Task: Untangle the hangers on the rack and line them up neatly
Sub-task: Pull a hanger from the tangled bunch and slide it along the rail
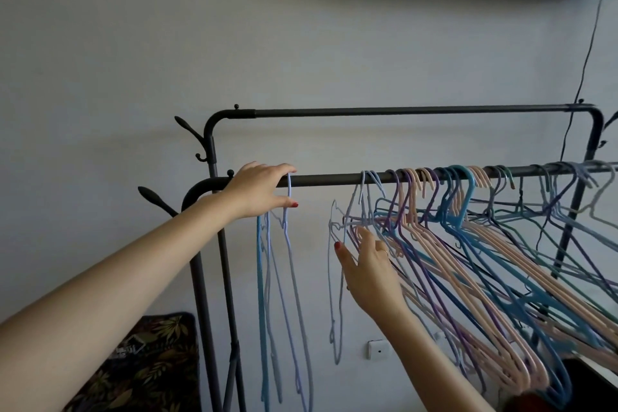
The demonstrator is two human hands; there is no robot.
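So far only a small group of hangers (284, 278) hangs sorted, directly below the left hand (259, 189), which curls over the front rail (327, 179) with a pale hook caught between forefinger and thumb. Right of that hand the rail runs bare, then comes the tangled bunch of hangers (468, 244), pink, blue and purple, frames crossing; judged mostly undone. The right hand (369, 269), fingers spread, reaches into the near edge of the bunch; whether it grips a frame cannot be told. Hidden: fingertips among the wires, hanger bottoms past the lower edge, far right end of the rail cut off.
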